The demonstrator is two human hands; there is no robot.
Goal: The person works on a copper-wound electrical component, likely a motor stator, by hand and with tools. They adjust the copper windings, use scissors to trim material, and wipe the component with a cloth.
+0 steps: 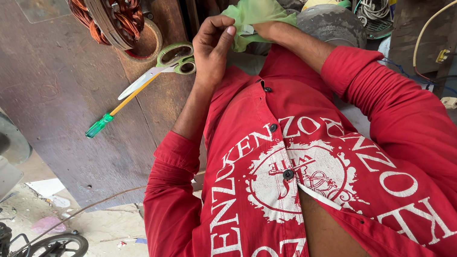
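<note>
Down in the head view, the left hand [214,44] is pinched shut on the near edge of a pale green cloth [256,13], thumb and fingers pressed together on it. The right hand is hidden behind that cloth, so only the wrist and forearm show and I cannot tell whether it is closed. The cloth is held up in front of the chest, above a red shirt [310,183] with white print. Just left of the left hand, green-handled scissors [161,67] lie on a dark wooden board [52,95], touching a screwdriver [116,111] with a green handle. A copper wire coil [109,10] sits at the board's far end.
</note>
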